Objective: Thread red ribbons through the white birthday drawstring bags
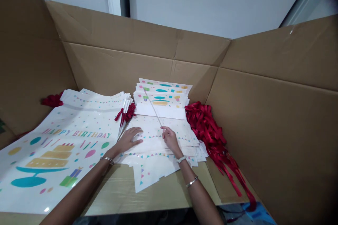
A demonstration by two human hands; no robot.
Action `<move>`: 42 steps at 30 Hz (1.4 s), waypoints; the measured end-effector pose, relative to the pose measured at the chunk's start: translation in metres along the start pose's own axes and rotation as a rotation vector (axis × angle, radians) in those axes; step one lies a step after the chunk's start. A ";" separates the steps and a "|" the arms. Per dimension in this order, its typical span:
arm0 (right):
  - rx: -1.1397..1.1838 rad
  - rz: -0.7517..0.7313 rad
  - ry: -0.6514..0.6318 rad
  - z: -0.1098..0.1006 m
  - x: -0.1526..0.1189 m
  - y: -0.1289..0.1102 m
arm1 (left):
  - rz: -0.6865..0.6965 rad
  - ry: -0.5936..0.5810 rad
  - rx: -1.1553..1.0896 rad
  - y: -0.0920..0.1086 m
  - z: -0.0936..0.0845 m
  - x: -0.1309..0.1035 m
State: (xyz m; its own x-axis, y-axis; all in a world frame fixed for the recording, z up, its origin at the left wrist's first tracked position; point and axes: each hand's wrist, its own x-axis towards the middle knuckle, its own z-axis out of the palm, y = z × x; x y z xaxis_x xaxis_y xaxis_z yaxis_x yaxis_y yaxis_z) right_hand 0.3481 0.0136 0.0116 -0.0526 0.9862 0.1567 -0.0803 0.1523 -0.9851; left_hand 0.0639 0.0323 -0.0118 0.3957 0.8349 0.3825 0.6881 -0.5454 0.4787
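Observation:
My left hand lies with its fingers spread on the left side of a stack of white printed sheets with bunting patterns. My right hand is closed around the lower end of a thin stick. The stick slants up and left, its far end over the raised, folded part of several printed sheets behind the stack. Dark red ribbons hang along the stack's right side. Another bunch of red ribbon shows by its upper left corner.
Large glossy "Happy Birthday" sheets with a cake picture lie in a pile at the left, with red ribbon at their far corner. Tall cardboard walls close in the back and both sides. Something blue sits below the front right edge.

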 end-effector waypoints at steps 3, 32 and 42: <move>-0.121 -0.056 0.083 -0.041 0.000 -0.002 | 0.090 -0.066 0.160 -0.003 0.002 -0.003; -1.247 -0.139 0.012 -0.066 -0.026 -0.029 | -0.169 -0.584 -0.688 0.050 -0.040 -0.011; -1.372 0.182 0.057 -0.068 -0.027 -0.045 | -0.545 0.185 0.009 -0.015 -0.017 -0.015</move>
State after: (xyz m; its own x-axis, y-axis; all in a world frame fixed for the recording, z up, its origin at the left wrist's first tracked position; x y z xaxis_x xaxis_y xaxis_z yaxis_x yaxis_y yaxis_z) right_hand 0.4209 -0.0161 0.0471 0.0866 0.9950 0.0497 0.9582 -0.0695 -0.2775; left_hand 0.0369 0.0266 -0.0113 -0.1306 0.9679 0.2147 0.7682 -0.0381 0.6391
